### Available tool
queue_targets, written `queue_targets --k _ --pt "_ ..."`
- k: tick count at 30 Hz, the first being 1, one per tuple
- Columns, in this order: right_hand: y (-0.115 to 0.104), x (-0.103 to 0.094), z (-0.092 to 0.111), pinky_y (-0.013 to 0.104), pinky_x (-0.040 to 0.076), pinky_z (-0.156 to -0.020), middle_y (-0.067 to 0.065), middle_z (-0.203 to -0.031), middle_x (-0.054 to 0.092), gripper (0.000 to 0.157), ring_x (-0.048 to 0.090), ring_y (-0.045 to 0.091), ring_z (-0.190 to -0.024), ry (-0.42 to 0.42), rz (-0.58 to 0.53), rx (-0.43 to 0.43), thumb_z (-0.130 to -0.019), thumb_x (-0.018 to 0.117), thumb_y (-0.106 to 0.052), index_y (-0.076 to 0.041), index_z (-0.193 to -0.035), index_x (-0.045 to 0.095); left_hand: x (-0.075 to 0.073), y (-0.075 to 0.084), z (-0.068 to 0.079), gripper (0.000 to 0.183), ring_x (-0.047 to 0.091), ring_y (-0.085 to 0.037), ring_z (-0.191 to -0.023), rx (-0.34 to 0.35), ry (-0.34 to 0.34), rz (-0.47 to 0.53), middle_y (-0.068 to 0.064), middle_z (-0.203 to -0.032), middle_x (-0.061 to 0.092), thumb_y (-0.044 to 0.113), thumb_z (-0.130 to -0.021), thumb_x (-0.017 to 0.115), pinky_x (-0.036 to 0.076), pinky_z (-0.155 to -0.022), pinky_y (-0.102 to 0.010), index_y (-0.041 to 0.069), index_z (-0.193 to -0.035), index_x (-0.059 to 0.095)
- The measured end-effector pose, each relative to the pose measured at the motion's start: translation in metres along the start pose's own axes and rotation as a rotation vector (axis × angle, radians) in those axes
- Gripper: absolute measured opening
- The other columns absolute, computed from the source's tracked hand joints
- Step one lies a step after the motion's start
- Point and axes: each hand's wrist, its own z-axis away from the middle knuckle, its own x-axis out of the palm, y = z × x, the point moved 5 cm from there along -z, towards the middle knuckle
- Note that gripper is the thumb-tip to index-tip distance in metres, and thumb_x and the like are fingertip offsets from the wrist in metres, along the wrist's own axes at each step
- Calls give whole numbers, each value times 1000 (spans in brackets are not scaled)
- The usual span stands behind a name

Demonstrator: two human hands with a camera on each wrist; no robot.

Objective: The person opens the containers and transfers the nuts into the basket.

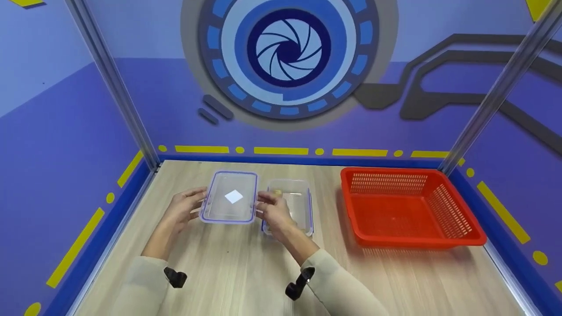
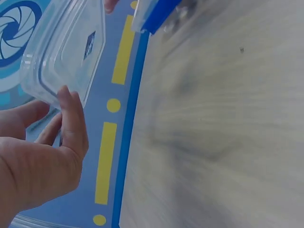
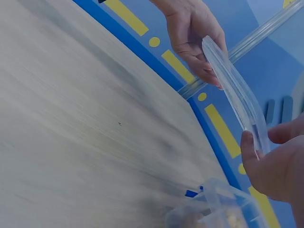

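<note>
A clear plastic lid (image 1: 228, 210) with a blue-violet seal round its edge and a small white diamond-shaped patch is held up above the table, tilted. My left hand (image 1: 183, 208) holds its left edge; in the left wrist view, fingers (image 2: 71, 114) reach along its lower corner. On the opposite edge, my right hand (image 1: 275, 213) pinches the lid, with a fingertip on one face in the right wrist view. Just under the right hand stands a clear plastic food container (image 1: 300, 208) with blue along its sides. Something small and yellowish (image 3: 233, 219) lies inside it, partly hidden.
A red plastic basket (image 1: 393, 215) with slotted walls stands at the right of the wooden table (image 1: 228, 272). Blue-violet printed panels (image 1: 281, 136) enclose the back and both sides, with metal posts (image 1: 118, 87) at the corners.
</note>
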Motion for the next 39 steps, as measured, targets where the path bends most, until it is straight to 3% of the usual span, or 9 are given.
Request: queue_targets --k 4,11,19,28,33,39 --pt "5 3 -8 40 58 -98 23 -130 62 44 67 26 -108 -21 -94 39 -98 60 9 14 -142 52 -6 -1 -8 47 67 -19 -110 -22 -18 -43 -8 -124 71 15 -108 61 59 -84 -29 -7 -148 53" --pt "14 7 -17 37 59 -91 21 -124 69 38 69 24 -103 -33 -179 110 -101 58 7 12 -139 56 -17 0 -22 45 64 -26 -124 -69 -76 -70 -9 -130 70 16 -108 63 57 -96 -34 -4 -148 55" --pt "27 18 -19 36 57 -86 17 -117 69 45 67 22 -95 -27 -126 140 -95 57 9 8 -140 57 -32 -7 -28 49 60 -28 -131 -109 -107 -69 -11 -140 65 18 -108 63 59 -96 -34 1 -152 51" --pt "39 28 -19 41 58 -86 16 -114 65 48 65 20 -93 52 -81 76 -88 55 17 10 -135 57 -41 -20 -33 54 62 -21 -120 -214 -83 -41 -1 -126 70 16 -105 68 58 -92 -30 5 -154 50" --pt "42 28 -21 42 58 -88 18 -114 65 46 64 19 -94 82 -59 63 -86 56 17 12 -131 59 -44 -21 -33 54 64 -21 -120 -199 -81 -67 -4 -133 69 17 -106 67 59 -93 -31 5 -155 49" --pt "48 30 -19 43 58 -92 19 -121 63 54 63 24 -103 44 2 79 -86 54 17 9 -139 58 -47 -25 -33 52 62 -23 -125 -203 -68 -112 -8 -139 66 16 -107 65 59 -96 -32 4 -155 50"
